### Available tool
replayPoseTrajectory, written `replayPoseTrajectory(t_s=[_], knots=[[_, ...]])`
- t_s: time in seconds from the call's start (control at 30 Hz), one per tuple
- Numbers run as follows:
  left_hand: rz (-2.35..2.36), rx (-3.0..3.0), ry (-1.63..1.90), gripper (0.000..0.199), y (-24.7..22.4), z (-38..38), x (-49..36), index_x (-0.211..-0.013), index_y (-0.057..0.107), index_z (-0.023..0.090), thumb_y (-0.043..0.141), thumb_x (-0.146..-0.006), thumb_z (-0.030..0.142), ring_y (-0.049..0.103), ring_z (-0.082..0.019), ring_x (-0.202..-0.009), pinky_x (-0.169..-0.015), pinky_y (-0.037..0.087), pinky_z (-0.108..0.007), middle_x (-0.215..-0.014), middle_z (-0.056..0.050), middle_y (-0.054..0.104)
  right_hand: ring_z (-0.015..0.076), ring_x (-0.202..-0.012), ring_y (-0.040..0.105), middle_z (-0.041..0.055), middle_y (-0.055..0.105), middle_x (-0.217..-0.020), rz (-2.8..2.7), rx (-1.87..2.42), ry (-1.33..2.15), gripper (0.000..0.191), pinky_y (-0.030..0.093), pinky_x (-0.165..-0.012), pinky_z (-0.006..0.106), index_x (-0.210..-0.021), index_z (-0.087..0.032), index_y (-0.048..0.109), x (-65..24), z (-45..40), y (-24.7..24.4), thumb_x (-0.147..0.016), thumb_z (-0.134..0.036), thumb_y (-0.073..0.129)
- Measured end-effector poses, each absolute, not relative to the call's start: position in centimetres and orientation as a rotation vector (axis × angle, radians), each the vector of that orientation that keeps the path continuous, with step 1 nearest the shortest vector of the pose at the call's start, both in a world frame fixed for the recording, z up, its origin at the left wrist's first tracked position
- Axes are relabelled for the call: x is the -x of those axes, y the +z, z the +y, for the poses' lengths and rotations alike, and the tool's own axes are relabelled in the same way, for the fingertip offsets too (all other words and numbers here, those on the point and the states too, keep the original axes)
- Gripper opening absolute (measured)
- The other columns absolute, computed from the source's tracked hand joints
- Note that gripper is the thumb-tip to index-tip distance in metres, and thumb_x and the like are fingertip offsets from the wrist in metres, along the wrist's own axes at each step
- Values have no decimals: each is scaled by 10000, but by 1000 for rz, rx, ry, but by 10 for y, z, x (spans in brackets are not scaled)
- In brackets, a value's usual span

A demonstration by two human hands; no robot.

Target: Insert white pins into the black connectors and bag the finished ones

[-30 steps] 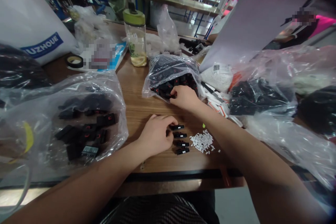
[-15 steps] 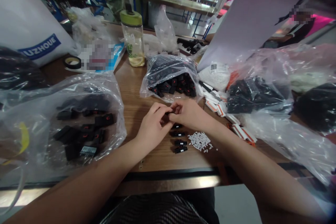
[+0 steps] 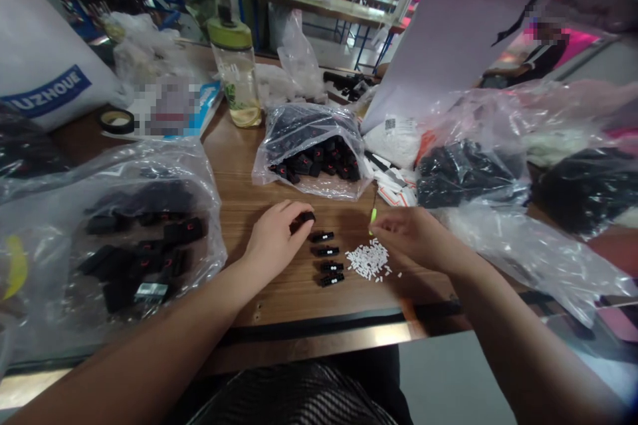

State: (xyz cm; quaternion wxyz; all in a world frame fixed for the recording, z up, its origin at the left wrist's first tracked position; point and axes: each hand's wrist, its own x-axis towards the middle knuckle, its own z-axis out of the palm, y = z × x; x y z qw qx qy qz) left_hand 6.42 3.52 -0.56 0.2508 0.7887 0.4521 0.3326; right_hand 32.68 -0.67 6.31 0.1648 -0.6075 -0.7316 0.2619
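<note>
My left hand (image 3: 279, 238) is closed around a small black connector (image 3: 306, 216), above the brown tabletop (image 3: 234, 209). To its right, several black connectors with white dots (image 3: 327, 252) lie in a column. A pile of small white pieces (image 3: 369, 259) is beside them. My right hand (image 3: 406, 232), just above and right of the pile, pinches a thin tool with a yellow-green handle (image 3: 373, 218), its shaft pointing away from me.
An open clear bag of black connectors (image 3: 314, 159) lies ahead, another bag (image 3: 212, 212) at left. A bottle (image 3: 236, 80), tape roll (image 3: 117, 121) and white bag of pieces (image 3: 393, 139) stand farther back. Bagged black parts (image 3: 473, 176) lie right.
My hands have parted; my right hand moved right and now has the yellow-green tool. My left hand keeps the black connector. The column of connectors is now in plain view, and the camera view has shifted.
</note>
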Motion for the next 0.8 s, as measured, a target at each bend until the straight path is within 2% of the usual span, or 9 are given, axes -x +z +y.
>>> replayPoseTrajectory(t_s=[0.1,0.23,0.3,0.47,0.6,0.8], knots=[[1284,-2266,813,124,-2,35,-67,-1032,634,235,615,-914,202,634,-214,-885,-855,419,-386,-933,-2,715,164,-636,638,-1,715,-678,-2112,1919,721,203,453,-588,271,-718,-211,722,-353,-26,51,-850,-267,578],[1280,-2327,757,110,-3,36,-70,-1022,645,242,634,-916,215,626,-228,-924,-858,393,-388,-963,-1,731,182,-692,674,11,747,-759,-1989,1975,782,183,470,-597,276,-818,-226,753,-360,-36,36,-843,-329,603],[1281,-2349,734,96,-4,38,-69,-1008,654,246,644,-915,227,615,-236,-955,-853,386,-385,-999,-2,734,175,-657,661,10,737,-731,-1956,1984,791,201,453,-571,274,-828,-221,752,-359,-37,31,-843,-355,603],[1271,-2356,703,89,-5,39,-67,-1001,668,244,649,-915,228,622,-229,-947,-832,386,-371,-996,-5,733,158,-602,614,2,695,-653,-1929,2115,690,181,406,-550,269,-741,-200,716,-369,-37,26,-807,-309,587],[1242,-2360,709,83,-5,38,-67,-989,671,248,664,-909,230,628,-220,-950,-843,388,-371,-999,4,729,154,-588,580,-10,654,-603,-1910,2179,698,215,392,-544,268,-699,-197,698,-382,-39,28,-802,-352,589],[1231,-2356,737,86,-7,38,-68,-984,670,252,678,-902,227,629,-220,-963,-844,386,-375,-1009,15,729,182,-709,665,2,744,-771,-1851,2119,727,216,458,-633,279,-831,-218,750,-384,-40,29,-834,-368,595]])
